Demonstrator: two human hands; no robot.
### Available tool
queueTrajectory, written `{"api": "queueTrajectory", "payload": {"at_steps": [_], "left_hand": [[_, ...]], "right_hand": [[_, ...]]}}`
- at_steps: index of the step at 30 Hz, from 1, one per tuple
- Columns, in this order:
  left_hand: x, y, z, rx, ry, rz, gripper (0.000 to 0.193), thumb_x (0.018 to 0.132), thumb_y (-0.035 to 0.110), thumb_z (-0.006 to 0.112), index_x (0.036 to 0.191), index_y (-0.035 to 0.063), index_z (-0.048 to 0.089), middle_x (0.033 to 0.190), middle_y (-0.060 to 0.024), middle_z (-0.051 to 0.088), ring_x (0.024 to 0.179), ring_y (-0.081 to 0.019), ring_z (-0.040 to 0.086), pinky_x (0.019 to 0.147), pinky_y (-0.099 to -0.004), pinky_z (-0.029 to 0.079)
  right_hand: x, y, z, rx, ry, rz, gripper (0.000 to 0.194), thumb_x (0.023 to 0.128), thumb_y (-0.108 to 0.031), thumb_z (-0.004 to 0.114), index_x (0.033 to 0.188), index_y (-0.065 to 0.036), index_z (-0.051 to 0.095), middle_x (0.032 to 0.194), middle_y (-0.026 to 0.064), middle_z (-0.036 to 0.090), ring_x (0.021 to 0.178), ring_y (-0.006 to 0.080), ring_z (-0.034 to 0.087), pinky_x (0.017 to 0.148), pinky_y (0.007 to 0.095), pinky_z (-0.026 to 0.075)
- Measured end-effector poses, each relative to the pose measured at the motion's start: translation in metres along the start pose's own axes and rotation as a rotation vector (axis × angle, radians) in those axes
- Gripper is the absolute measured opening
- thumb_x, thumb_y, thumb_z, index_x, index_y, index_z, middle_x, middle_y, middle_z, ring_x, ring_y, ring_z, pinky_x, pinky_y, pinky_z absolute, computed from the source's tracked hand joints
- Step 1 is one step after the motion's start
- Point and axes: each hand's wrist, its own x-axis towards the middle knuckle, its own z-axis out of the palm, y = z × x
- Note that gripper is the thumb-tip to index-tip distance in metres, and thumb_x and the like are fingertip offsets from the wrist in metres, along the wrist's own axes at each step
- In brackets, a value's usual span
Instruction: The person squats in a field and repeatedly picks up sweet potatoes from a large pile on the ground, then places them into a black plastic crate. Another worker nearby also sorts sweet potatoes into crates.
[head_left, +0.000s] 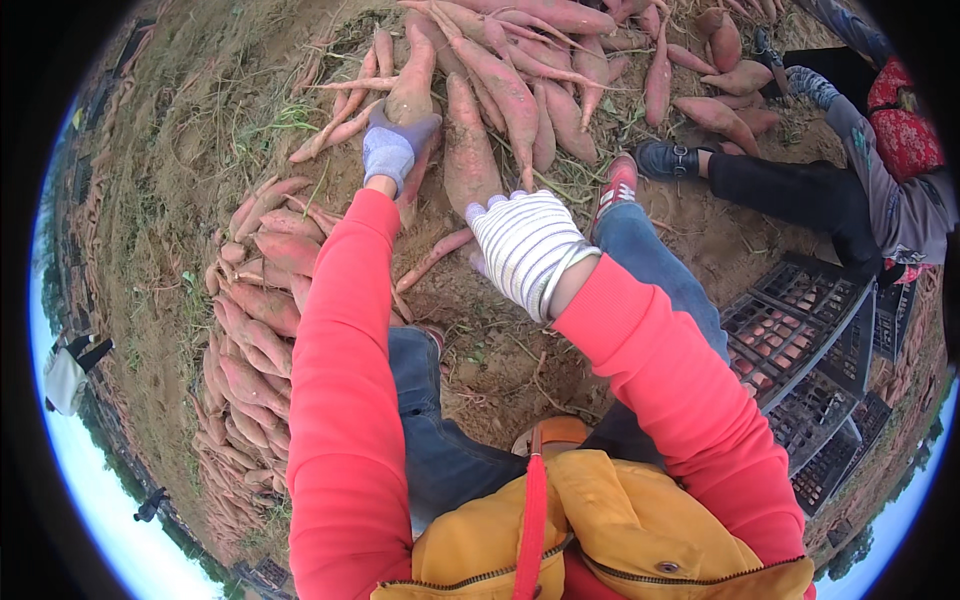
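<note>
My left hand (401, 142), in a grey-purple knit glove, is closed around the lower part of a large sweet potato (414, 79). My right hand (525, 240), in a white striped glove, rests at the lower end of another large sweet potato (466, 150); its fingertips touch the root or lie just over it, and the palm side is hidden. A thin sweet potato (439, 257) lies on the soil beside that hand. Beyond both hands is a heap of pink sweet potatoes (510, 90), some with long thin root tails.
A long pile of sweet potatoes (259, 360) runs along my left side. Black plastic crates (795, 322) stand at my right, sweet potatoes visible through the slats. A co-worker's gloved hand (814, 86) and shoe (667, 160) are at the upper right, near smaller sweet potatoes (716, 120).
</note>
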Motion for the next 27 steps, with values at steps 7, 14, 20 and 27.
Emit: {"api": "queueTrajectory", "payload": {"at_steps": [7, 14, 20, 27], "left_hand": [[-0.042, -0.116, -0.089, -0.173, 0.414, -0.163, 0.095, 0.062, 0.033, 0.087, 0.141, -0.0007, 0.045, 0.136, -0.0233, 0.053, 0.123, -0.0348, 0.054, 0.102, -0.039, 0.045], [-0.056, -0.12, -0.057, 0.442, 0.388, 0.064, 0.072, 0.074, 0.043, 0.075, 0.132, 0.0056, 0.056, 0.128, -0.0214, 0.059, 0.12, -0.0375, 0.055, 0.101, -0.0437, 0.045], [-0.056, -0.013, 0.08, -0.006, -0.299, -0.222, 0.123, 0.065, 0.052, 0.083, 0.155, 0.0019, 0.016, 0.155, -0.0276, 0.029, 0.143, -0.0397, 0.032, 0.116, -0.041, 0.033], [-0.057, -0.036, 0.058, -0.046, -0.279, -0.127, 0.112, 0.066, 0.045, 0.084, 0.15, 0.0004, 0.025, 0.145, -0.026, 0.044, 0.134, -0.038, 0.046, 0.109, -0.0409, 0.041]], "right_hand": [[-0.015, 0.016, -0.01, -0.02, 0.138, 0.01, 0.044, 0.09, -0.035, 0.062, 0.118, -0.001, 0.061, 0.099, 0.0189, 0.069, 0.09, 0.0348, 0.067, 0.079, 0.0452, 0.052], [-0.024, 0.021, -0.005, -0.034, 0.017, -0.013, 0.044, 0.09, -0.034, 0.062, 0.118, -0.001, 0.061, 0.097, 0.0213, 0.068, 0.089, 0.0361, 0.067, 0.079, 0.0457, 0.052], [-0.017, 0.032, -0.008, -0.027, 0.047, 0.034, 0.046, 0.09, -0.034, 0.061, 0.122, 0.0, 0.059, 0.107, 0.0196, 0.067, 0.096, 0.0348, 0.066, 0.083, 0.0449, 0.051], [-0.003, 0.021, -0.019, 0.038, 0.09, -0.018, 0.037, 0.089, -0.033, 0.062, 0.111, -0.003, 0.063, 0.098, 0.016, 0.067, 0.091, 0.0319, 0.066, 0.078, 0.0437, 0.051]]}}
